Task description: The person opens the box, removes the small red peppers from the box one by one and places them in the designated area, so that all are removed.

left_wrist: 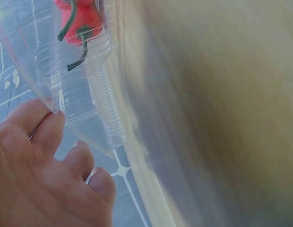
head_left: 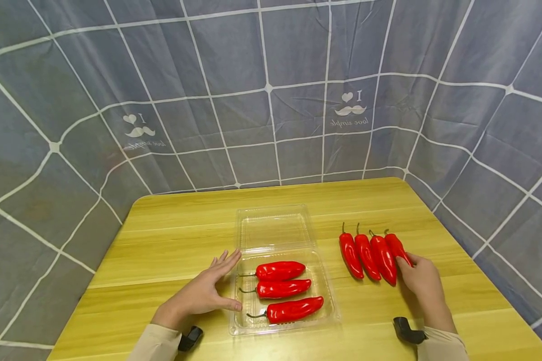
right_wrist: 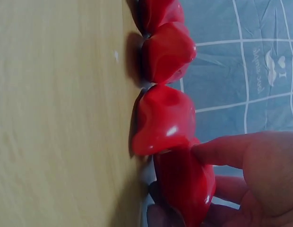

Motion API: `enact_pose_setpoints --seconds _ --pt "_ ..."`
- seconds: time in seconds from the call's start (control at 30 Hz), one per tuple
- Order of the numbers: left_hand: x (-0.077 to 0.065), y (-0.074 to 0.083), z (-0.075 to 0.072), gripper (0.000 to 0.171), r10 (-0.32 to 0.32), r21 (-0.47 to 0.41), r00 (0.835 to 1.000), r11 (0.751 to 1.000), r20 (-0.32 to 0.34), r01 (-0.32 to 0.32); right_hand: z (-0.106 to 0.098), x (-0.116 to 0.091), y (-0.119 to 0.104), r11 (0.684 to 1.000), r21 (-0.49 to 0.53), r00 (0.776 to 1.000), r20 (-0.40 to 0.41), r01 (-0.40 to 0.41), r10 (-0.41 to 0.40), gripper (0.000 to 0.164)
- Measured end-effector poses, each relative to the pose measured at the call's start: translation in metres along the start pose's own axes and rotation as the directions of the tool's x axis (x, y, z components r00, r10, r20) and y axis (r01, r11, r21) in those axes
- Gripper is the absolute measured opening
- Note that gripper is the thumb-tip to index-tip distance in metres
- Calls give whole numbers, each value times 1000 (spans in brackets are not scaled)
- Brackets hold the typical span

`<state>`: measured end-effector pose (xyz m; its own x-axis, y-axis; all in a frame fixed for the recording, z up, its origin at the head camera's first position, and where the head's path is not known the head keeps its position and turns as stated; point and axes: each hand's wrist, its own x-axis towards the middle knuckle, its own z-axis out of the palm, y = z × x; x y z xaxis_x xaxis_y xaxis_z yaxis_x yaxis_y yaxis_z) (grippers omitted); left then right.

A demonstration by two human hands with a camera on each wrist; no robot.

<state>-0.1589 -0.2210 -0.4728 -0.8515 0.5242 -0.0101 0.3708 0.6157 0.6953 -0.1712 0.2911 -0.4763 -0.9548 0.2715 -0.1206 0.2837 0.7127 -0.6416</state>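
Observation:
Three red peppers with green stems lie in a clear plastic clamshell box [head_left: 327, 281], one of them the nearest red pepper [head_left: 294, 310]. At the box's left edge, my left hand [head_left: 205, 291] has its fingers extended, and in the left wrist view its fingertips [left_wrist: 48, 135] touch the clear rim. To the right of the box, several red peppers lie in a row on the table. My right hand [head_left: 422, 278] pinches the rightmost red pepper [right_wrist: 184, 182] between thumb and fingers, close beside the neighbouring red pepper [head_left: 383, 258].
The box's clear lid [head_left: 273, 228] lies folded back, away from me. A wood-grain table [head_left: 180, 225] holds everything. Behind and at both sides hangs a grey curtain [head_left: 235, 120] with white grid lines.

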Motion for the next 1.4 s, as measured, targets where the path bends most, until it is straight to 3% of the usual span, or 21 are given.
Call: enact_pose_setpoints --seconds 0.53,0.77,0.97,1.13,1.4 --pt "0 2 0 116 9 3 1000 1000 -4 -9 -1 0 4 999 -21 999 27 -36 37 87" --pt "1 1 0 116 5 11 1000 1000 1 -5 -1 0 -1 998 -24 998 -5 -55 55 96" --pt "0 1 0 116 1 2 1000 1000 1 -1 1 -6 -14 998 0 997 -59 55 -55 96" --pt "0 2 -1 117 -8 8 1000 1000 2 8 4 -9 -31 980 1 974 -109 201 -200 96" --pt "-1 2 0 117 -13 12 1000 1000 7 13 15 -20 -62 938 91 943 -33 334 -332 95"
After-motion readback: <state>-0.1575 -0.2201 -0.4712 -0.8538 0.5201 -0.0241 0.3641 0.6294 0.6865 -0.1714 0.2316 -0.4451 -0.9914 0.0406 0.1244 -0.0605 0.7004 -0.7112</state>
